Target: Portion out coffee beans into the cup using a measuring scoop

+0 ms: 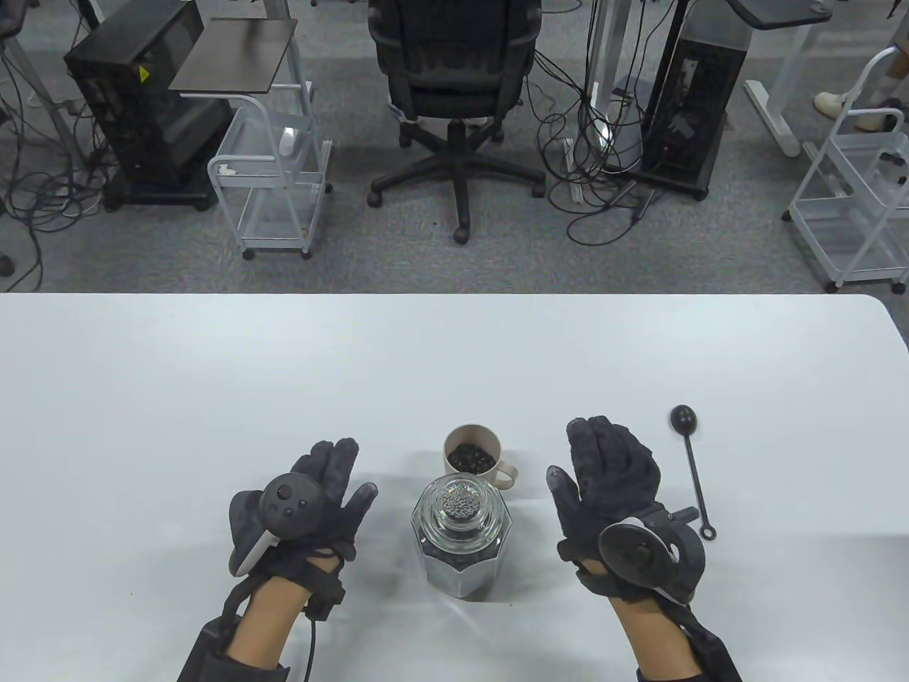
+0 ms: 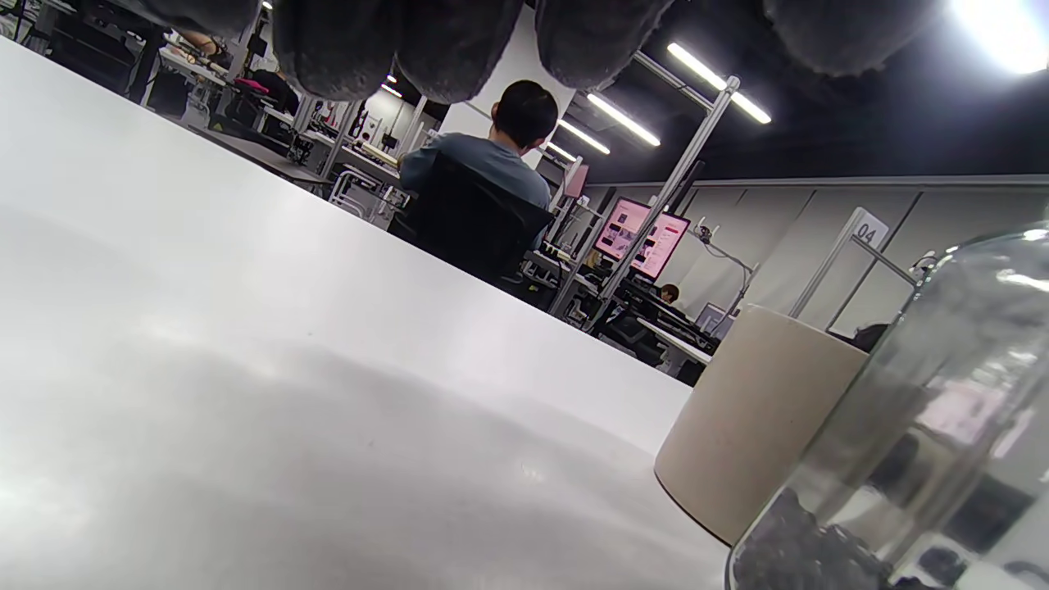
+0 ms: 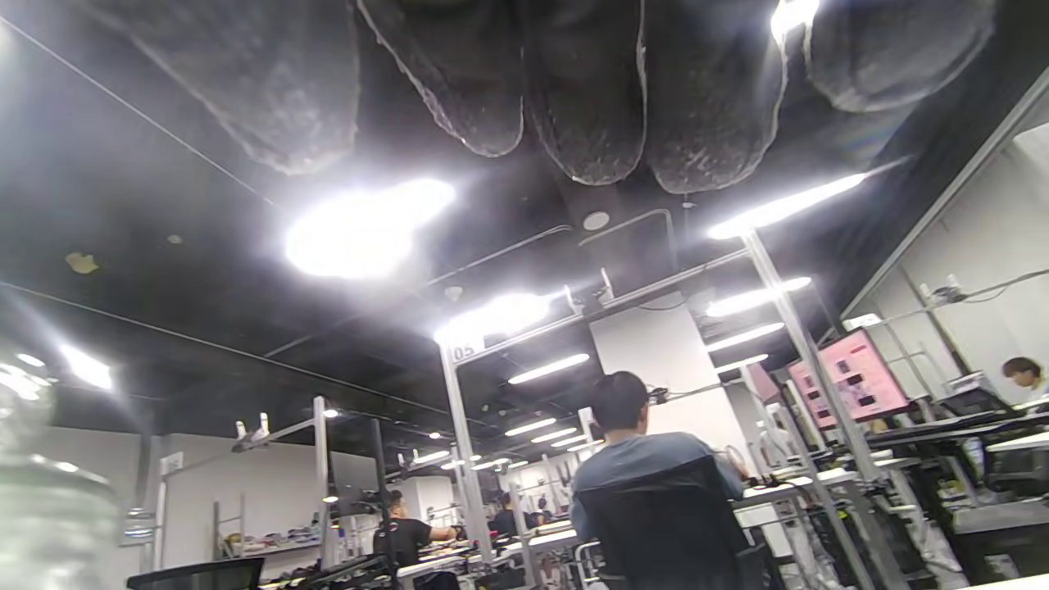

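A beige cup [image 1: 471,458] with dark coffee beans inside stands mid-table, its handle pointing right. Just in front of it sits a lidded glass jar [image 1: 461,540] holding beans. The black measuring scoop [image 1: 692,463] lies flat on the table at the right, bowl end farthest from me. My left hand [image 1: 339,474] rests open on the table left of the jar, fingers straight. My right hand [image 1: 603,462] is open too, between jar and scoop, touching neither. The left wrist view shows the cup [image 2: 754,418] and jar [image 2: 918,459] at its right, fingertips [image 2: 459,41] along the top.
The white table [image 1: 213,398] stretches wide on both sides and behind the cup. Beyond its far edge are an office chair [image 1: 454,78], wire carts [image 1: 273,177] and computer towers on the floor. A seated person [image 3: 647,475] shows in the wrist views.
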Demonstrator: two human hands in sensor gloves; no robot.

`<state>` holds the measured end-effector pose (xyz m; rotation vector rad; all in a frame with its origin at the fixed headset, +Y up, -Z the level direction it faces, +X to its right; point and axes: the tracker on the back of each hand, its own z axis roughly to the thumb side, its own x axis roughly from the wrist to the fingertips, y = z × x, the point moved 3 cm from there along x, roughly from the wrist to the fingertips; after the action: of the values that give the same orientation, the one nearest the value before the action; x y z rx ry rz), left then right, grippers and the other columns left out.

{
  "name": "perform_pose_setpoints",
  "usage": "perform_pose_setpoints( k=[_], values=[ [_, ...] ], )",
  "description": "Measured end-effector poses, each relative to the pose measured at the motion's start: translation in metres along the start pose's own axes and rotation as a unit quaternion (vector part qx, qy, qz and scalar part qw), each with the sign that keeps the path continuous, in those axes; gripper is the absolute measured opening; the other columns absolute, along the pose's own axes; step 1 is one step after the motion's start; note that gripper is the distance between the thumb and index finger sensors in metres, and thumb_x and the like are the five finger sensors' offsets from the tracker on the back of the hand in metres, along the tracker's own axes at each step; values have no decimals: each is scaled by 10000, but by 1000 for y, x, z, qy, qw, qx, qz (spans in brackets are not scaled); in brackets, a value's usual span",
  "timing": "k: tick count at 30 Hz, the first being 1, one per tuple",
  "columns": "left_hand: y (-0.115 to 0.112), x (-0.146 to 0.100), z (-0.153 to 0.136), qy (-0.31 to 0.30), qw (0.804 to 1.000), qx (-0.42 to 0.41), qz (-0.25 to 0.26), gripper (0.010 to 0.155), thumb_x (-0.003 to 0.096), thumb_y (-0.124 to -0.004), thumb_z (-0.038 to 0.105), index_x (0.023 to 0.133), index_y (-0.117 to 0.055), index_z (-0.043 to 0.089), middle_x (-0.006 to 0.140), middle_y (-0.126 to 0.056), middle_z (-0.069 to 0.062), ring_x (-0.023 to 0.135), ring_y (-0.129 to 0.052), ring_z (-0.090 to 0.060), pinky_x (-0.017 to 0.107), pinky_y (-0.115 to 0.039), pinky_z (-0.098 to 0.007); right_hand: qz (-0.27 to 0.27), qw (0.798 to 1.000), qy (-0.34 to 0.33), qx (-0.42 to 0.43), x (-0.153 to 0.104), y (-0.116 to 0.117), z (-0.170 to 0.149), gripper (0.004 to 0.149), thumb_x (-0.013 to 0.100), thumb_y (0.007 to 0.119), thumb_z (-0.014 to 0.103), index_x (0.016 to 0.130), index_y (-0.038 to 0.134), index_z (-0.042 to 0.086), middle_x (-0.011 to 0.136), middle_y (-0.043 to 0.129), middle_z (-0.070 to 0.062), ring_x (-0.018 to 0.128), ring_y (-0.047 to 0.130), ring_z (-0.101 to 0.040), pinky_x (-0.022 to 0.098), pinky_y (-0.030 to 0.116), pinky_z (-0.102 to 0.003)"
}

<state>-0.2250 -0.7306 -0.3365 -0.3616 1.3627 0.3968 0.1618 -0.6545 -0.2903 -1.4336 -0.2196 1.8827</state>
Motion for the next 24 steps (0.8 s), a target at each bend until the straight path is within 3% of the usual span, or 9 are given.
perform_pose_setpoints(
  k=[10, 16, 24],
  values=[
    [-6, -4, 7, 2, 999, 29, 14, 801, 483, -563, 679, 1140, -390, 255, 1200, -353, -169, 1094, -375, -550, 675, -410, -749, 79, 995, 63, -21, -14, 25, -39, 706, 506, 778, 484, 1071, 527, 143, 1077, 464, -281, 957, 536, -675, 580, 448, -837],
    [-11, -1, 5, 14, 997, 75, -11, 856, 473, -562, 724, 1138, -235, 297, 1198, -140, -137, 1104, -171, -531, 693, -379, -735, 208, 970, 127, -24, -22, 49, -55, 839, 516, 716, 609, 1116, 270, 229, 1113, 135, -250, 1019, 173, -684, 559, 261, -896],
    [-11, 0, -1, 23, 997, 69, -18, 873, 469, -558, 740, 1135, -201, 304, 1195, -108, -130, 1103, -146, -529, 694, -353, -742, 221, 965, 140, -14, -24, 54, -57, 835, 516, 708, 609, 1112, 266, 225, 1104, 108, -247, 1013, 130, -668, 558, 244, -894]
  ],
)
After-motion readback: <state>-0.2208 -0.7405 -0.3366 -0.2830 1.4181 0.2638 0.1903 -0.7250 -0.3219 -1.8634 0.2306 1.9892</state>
